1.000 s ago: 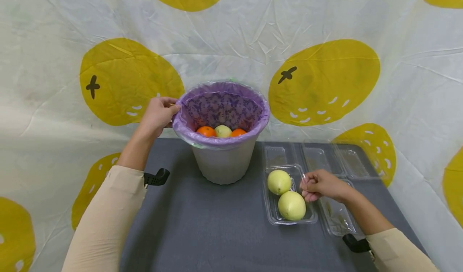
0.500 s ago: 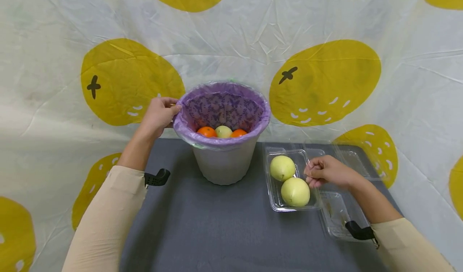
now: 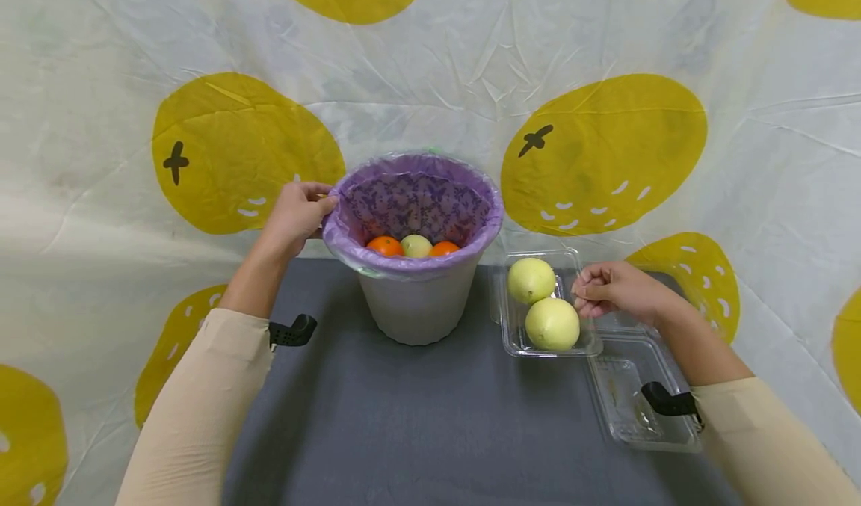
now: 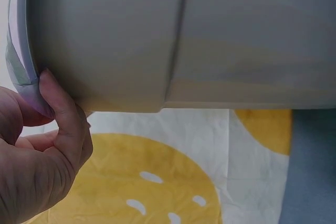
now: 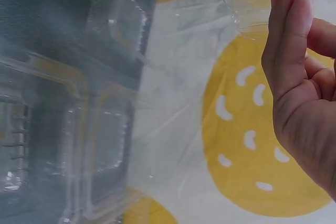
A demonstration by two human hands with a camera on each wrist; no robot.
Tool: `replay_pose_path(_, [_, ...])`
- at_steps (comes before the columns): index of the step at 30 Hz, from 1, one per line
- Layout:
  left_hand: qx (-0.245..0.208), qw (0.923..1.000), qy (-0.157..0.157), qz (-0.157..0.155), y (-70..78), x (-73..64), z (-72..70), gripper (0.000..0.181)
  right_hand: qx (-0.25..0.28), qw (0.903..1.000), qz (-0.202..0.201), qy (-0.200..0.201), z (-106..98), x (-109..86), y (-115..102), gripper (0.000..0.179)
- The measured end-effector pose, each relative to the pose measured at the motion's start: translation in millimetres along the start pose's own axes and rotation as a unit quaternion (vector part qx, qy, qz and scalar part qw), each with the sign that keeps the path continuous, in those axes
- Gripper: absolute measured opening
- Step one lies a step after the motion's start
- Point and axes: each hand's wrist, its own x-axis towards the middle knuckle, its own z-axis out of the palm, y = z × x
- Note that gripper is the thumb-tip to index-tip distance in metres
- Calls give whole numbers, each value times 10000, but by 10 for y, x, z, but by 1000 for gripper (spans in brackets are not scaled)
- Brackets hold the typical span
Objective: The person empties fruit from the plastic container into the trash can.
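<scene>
My left hand point(image 3: 296, 218) pinches the left rim of a pale bin point(image 3: 417, 308) lined with a purple patterned plastic bag point(image 3: 413, 192). Thumb and fingers grip that rim from both sides in the left wrist view. Inside the bin lie orange fruits point(image 3: 386, 246) and a pale green fruit point(image 3: 416, 245). On the right, my right hand point(image 3: 619, 293) pinches the right edge of a clear plastic tray point(image 3: 514, 341), raised above the table. Two round, pale yellow fruits point(image 3: 531, 280) sit in this tray. Only part of it shows in the right wrist view, beyond my fingers point(image 5: 289, 30).
Another clear plastic tray point(image 3: 646, 431) lies on the dark grey table point(image 3: 403, 416) under my right forearm. More clear plastic pieces point(image 5: 110, 140) lie near the back right, partly hidden. A white curtain point(image 3: 430, 65) with yellow fruit prints hangs right behind the table.
My right hand has lifted the tray with the two yellow fruits off the table and moved it up and away, slightly rightward. My left hand stays on the bin's rim.
</scene>
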Motion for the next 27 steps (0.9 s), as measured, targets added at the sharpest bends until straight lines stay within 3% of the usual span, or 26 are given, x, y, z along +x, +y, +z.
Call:
replay_pose_path(14, [58, 10000, 8, 26, -7, 0, -7, 46, -38, 9991, -257, 331, -294, 27, -371, 20])
replay_pose_path(27, [-75, 10000, -36, -19, 5, -14, -8, 47, -77, 9992, -71, 392, -554, 117, -877, 14])
